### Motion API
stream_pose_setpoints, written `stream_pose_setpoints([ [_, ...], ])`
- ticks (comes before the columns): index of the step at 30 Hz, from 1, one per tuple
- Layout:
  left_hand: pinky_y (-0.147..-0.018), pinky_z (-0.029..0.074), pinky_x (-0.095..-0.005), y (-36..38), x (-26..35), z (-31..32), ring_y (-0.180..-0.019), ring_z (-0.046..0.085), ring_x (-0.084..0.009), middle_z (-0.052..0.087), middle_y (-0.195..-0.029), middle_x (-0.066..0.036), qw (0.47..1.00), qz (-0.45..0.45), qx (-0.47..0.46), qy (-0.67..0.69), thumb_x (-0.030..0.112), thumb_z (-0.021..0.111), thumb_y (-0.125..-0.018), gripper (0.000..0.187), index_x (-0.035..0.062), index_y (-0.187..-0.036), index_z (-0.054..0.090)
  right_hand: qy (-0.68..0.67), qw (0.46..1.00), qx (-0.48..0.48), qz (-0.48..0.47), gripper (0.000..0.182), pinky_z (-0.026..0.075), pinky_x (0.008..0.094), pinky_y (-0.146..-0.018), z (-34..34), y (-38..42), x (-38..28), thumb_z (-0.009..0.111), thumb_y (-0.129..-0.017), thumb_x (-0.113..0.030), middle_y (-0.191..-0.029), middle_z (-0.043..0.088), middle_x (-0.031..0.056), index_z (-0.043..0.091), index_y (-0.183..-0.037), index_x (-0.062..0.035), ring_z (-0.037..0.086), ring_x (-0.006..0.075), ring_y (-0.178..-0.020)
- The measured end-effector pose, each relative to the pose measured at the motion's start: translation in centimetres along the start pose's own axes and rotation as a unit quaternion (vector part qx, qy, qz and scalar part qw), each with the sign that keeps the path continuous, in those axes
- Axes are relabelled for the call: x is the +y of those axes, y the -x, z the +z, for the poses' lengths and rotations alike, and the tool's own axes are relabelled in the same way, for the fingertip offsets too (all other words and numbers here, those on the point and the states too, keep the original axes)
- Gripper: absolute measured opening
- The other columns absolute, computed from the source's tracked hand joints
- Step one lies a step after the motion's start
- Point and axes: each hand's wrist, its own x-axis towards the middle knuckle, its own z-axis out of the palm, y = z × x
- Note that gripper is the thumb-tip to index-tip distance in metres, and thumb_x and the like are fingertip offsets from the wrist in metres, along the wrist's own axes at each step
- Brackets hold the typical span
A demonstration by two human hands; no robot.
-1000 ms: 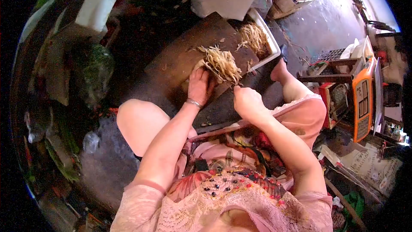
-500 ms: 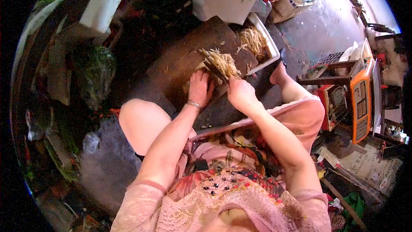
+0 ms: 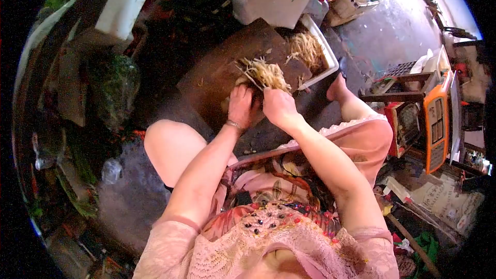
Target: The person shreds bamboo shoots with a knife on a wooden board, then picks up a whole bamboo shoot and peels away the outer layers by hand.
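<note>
A dark wooden board [image 3: 212, 70] lies between my knees, with a heap of pale thin strips [image 3: 267, 74] on it. My left hand [image 3: 241, 106] is bent over the board at the near left side of the heap; what is under its fingers is hidden. My right hand [image 3: 279, 106] is closed at the near edge of the heap, around the handle end of a knife, whose thin blade [image 3: 252, 79] slants up and left beside the strips. More strips [image 3: 307, 50] fill a white tray [image 3: 330, 61] behind the board on the right.
A white container [image 3: 268, 0] stands beyond the board. At the back right is a box [image 3: 347, 10] with bags and produce. An orange-framed object [image 3: 437, 124] and a wooden stool [image 3: 398, 95] stand to the right. Bagged greens [image 3: 118, 85] are at the left.
My right hand has moved left, closer to my left hand, and the blade has shifted left with it. My left hand has hardly moved.
</note>
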Motion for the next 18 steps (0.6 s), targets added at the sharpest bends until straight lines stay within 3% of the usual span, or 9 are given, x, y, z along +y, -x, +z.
stream_pose_setpoints([
  [2, -0.083, 0.039, -0.0431, -0.5, 0.2, 0.1, -0.096, 0.045, -0.0364, 0.049, -0.101, -0.02, 1.0, -0.004, -0.005, -0.003, 0.012, 0.063, -0.07, 0.032, -0.0005, -0.097, 0.052, -0.014, 0.999, 0.038, 0.029, 0.017, 0.05, 0.0446, -0.071, -0.2, 0.4, 1.0, 0.045, -0.081, -0.011, -0.085, 0.062, 0.0212, 0.057, -0.089, -0.0008, 0.062, 0.0365, -0.082],
  [3, -0.084, 0.039, -0.0435, -0.4, 0.1, 0.2, -0.096, 0.046, -0.0366, 0.049, -0.102, -0.02, 1.0, -0.011, 0.006, -0.002, 0.012, 0.064, -0.07, 0.031, -0.0005, -0.096, 0.053, -0.055, 0.995, 0.073, 0.047, 0.016, 0.045, 0.0495, -0.072, 0.5, 0.6, 1.7, 0.049, -0.079, -0.014, -0.079, 0.06, 0.0232, 0.052, -0.085, 0.0004, 0.058, 0.0413, -0.08],
  [7, -0.086, 0.038, -0.0442, 0.3, 0.1, 0.5, -0.097, 0.045, -0.0376, 0.049, -0.103, -0.021, 0.998, -0.006, 0.07, 0.003, 0.011, 0.063, -0.071, 0.027, -0.0008, -0.093, 0.053, -0.013, 0.999, -0.002, 0.033, 0.015, 0.046, 0.0493, -0.071, -2.4, 4.3, 1.8, 0.048, -0.079, -0.011, -0.077, 0.06, 0.0242, 0.052, -0.084, 0.0018, 0.058, 0.0414, -0.078],
  [11, -0.087, 0.038, -0.0448, -0.1, 0.2, 0.2, -0.098, 0.045, -0.038, 0.049, -0.103, -0.021, 0.999, 0.002, 0.045, 0.03, 0.011, 0.063, -0.071, 0.027, -0.0007, -0.093, 0.053, 0.012, 1.0, -0.008, -0.016, 0.013, 0.047, 0.0485, -0.065, -2.7, 6.0, 2.2, 0.046, -0.077, -0.007, -0.07, 0.059, 0.0252, 0.053, -0.08, 0.0034, 0.059, 0.0415, -0.072],
  [14, -0.088, 0.037, -0.0449, 0.2, -0.3, 0.9, -0.099, 0.045, -0.038, 0.049, -0.105, -0.021, 0.998, 0.004, 0.063, 0.005, 0.013, 0.063, -0.071, 0.028, -0.0003, -0.094, 0.053, 0.01, 1.0, -0.025, 0.004, 0.012, 0.047, 0.0477, -0.067, -1.3, 4.2, 1.7, 0.045, -0.077, -0.005, -0.072, 0.059, 0.0249, 0.054, -0.08, 0.0026, 0.06, 0.0409, -0.074],
  [18, -0.09, 0.035, -0.0468, 0.0, -0.2, 0.4, -0.101, 0.044, -0.0399, 0.047, -0.108, -0.022, 1.0, -0.006, -0.016, -0.009, 0.016, 0.063, -0.072, 0.034, -0.0023, -0.098, 0.051, -0.035, 0.998, 0.025, -0.035, 0.012, 0.047, 0.0468, -0.069, -0.1, 2.2, 1.0, 0.045, -0.076, -0.003, -0.075, 0.06, 0.0246, 0.054, -0.081, 0.0016, 0.06, 0.0408, -0.077],
])
